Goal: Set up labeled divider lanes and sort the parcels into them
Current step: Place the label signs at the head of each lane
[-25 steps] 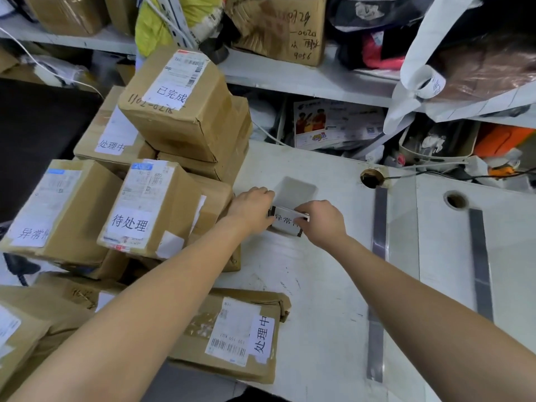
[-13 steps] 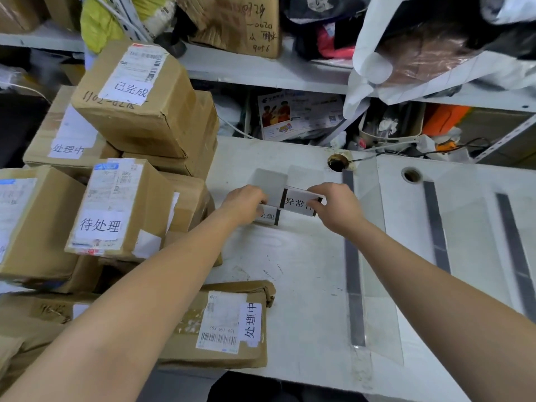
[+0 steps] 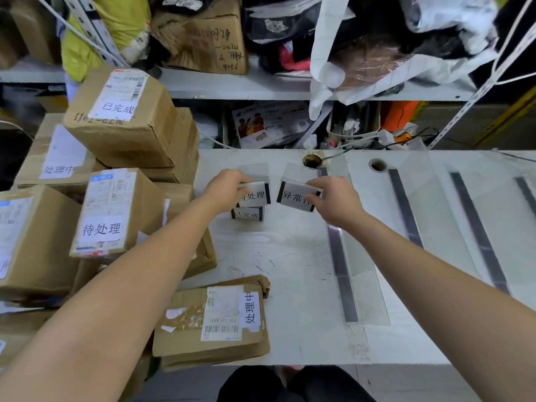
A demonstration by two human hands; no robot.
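Left hand (image 3: pixel 229 187): fingers curled over the top edge of the 待处理 card (image 3: pixel 255 195).
Right hand (image 3: pixel 333 201): pinches the right end of the tilted 异常件 card (image 3: pixel 294 197); a narrow gap separates the cards.
已完成 card (image 3: pixel 248 215): on the table (image 3: pixel 290 256), just under the left-hand card.
Nearest divider (image 3: pixel 342 271): beside the right forearm.
Parcel stack (image 3: pixel 121 120): crowds the left edge.
Open room: tabletop between flat parcel (image 3: pixel 211 320) and divider.

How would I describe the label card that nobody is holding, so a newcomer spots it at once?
On the white table, just right of the stacked parcels, the left hand holds the 待处理 card and the right hand the 异常 card. Just nearer the camera than the left one, on the tabletop, is a black-edged 已完成 card. It alone is in neither hand.
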